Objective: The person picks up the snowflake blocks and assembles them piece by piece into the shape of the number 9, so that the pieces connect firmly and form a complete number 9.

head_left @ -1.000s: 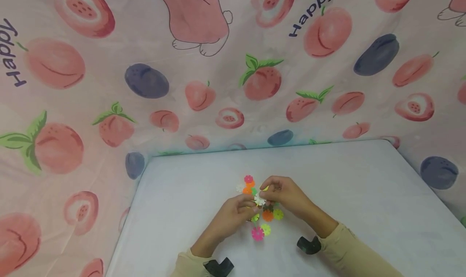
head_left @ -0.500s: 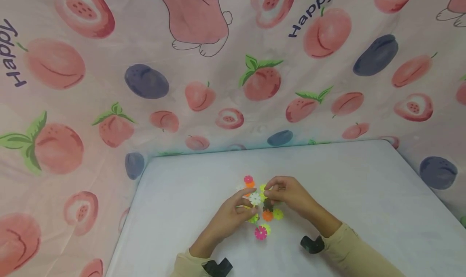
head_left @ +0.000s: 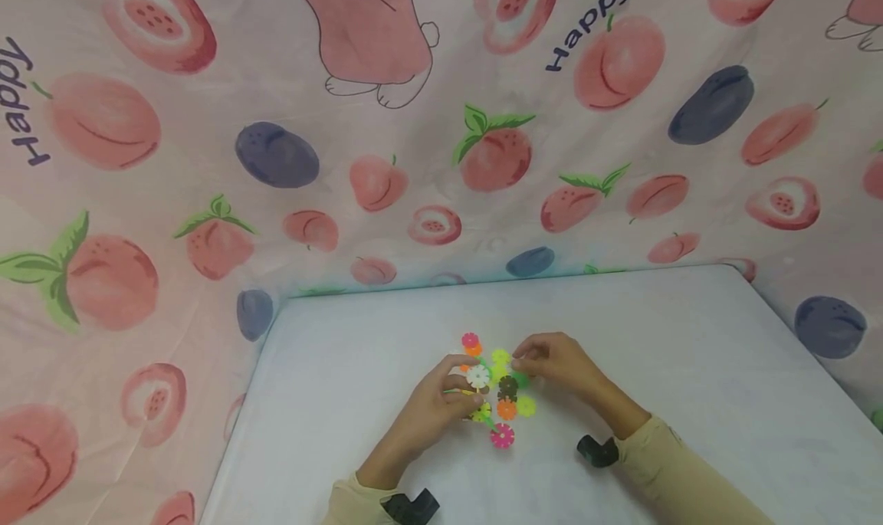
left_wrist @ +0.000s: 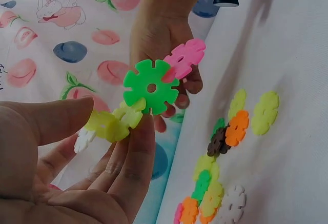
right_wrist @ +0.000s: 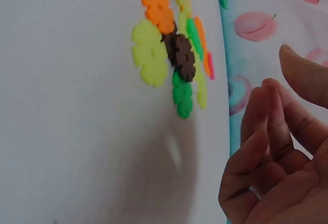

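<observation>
My left hand (head_left: 431,406) pinches a short chain of slotted plastic snowflake discs between thumb and fingers. In the left wrist view the chain runs from a white disc (left_wrist: 84,140) through yellow discs (left_wrist: 105,125) and a green disc (left_wrist: 137,86) to a pink disc (left_wrist: 185,60) at its far end. My right hand (head_left: 560,364) hovers to the right of the chain, fingers loosely bent, thumb apart, nothing between them. Below the hands, loose discs lie in a cluster, among them a brown disc (right_wrist: 185,59), an orange disc (right_wrist: 156,6) and a yellow disc (right_wrist: 148,55).
The discs lie on a white-covered table (head_left: 655,341). Behind and beside it hangs a fruit-printed cloth (head_left: 414,165). A dark wrist mount (head_left: 597,451) sits at the right sleeve, and another dark mount (head_left: 412,506) at the left.
My right hand has drawn away to the right from the white disc. The chain has stayed in my left hand, shifting slightly left at the white disc while its pink end swung right.
</observation>
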`<state>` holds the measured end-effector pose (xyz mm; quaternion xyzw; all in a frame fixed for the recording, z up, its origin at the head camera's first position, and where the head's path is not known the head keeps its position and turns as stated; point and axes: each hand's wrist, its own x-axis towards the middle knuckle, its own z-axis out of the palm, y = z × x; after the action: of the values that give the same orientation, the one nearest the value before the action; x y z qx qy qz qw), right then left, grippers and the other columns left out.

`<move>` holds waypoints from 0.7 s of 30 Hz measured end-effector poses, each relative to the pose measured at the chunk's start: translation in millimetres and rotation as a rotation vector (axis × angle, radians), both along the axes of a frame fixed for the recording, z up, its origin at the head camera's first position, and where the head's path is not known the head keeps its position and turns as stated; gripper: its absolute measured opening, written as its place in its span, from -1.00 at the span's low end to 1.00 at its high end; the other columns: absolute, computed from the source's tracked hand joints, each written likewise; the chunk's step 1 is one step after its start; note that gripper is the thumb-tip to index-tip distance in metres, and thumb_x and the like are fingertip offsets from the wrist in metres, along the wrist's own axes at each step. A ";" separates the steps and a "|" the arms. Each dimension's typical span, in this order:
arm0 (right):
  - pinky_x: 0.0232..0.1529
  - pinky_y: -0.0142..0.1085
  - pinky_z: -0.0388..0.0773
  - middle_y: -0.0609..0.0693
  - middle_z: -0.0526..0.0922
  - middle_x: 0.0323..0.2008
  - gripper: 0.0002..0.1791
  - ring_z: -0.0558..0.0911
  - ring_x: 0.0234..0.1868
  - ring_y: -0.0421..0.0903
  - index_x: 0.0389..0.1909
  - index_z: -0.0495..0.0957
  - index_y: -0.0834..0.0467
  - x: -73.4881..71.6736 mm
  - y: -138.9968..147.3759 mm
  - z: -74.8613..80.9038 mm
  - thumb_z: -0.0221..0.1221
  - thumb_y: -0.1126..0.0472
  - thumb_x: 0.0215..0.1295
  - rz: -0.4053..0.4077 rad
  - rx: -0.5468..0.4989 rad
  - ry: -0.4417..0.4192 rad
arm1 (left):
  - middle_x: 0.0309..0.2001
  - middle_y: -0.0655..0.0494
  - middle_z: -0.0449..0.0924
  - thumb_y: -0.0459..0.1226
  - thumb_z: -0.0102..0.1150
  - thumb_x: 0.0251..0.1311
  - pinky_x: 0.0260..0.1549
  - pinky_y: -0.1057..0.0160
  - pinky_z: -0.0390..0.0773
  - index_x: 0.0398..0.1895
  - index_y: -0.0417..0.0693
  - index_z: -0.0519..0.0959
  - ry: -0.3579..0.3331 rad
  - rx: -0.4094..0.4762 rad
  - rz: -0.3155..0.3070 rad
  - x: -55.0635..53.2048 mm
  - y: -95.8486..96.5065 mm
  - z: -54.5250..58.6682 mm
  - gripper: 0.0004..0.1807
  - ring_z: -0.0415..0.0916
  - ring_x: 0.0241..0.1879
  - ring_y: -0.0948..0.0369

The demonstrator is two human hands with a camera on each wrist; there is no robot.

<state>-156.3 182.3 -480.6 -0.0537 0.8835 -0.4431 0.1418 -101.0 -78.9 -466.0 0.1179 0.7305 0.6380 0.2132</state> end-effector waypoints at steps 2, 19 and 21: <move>-0.35 -0.26 0.59 -0.06 0.71 -0.31 -0.80 0.60 -0.32 -0.10 -0.21 0.74 0.02 -1.5 1.6 -3.4 0.41 0.01 0.24 -0.001 0.025 0.000 | -0.06 -0.11 0.65 -0.20 0.31 0.32 -0.13 -0.02 0.70 0.36 0.15 0.38 -0.001 0.004 0.008 0.0 -0.3 -0.3 -0.44 0.73 -0.20 0.17; -0.19 -0.20 0.58 -0.09 0.69 -0.30 -0.75 0.59 -0.24 -0.13 -0.20 0.74 0.03 -11.9 -0.1 -21.6 0.49 0.14 0.08 0.052 0.223 -0.002 | -0.15 -0.01 0.61 -0.11 0.29 0.35 -0.17 0.11 0.71 0.35 0.13 0.40 0.004 0.033 0.088 -2.1 1.0 -5.2 -0.46 0.66 -0.23 0.19; -0.20 -0.21 0.57 -0.08 0.68 -0.31 -0.75 0.58 -0.25 -0.11 -0.22 0.73 0.02 -11.9 -2.7 -20.9 0.50 0.19 0.05 0.061 0.236 -0.007 | -0.11 -0.06 0.62 -0.09 0.26 0.38 -0.16 0.16 0.71 0.37 0.11 0.40 0.000 0.031 0.089 -1.9 0.8 -5.5 -0.46 0.67 -0.21 0.19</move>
<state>-168.2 179.6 -501.6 -0.0618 0.9271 -0.3316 0.1635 -102.9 -78.1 -471.5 0.0884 0.7252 0.6580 0.1826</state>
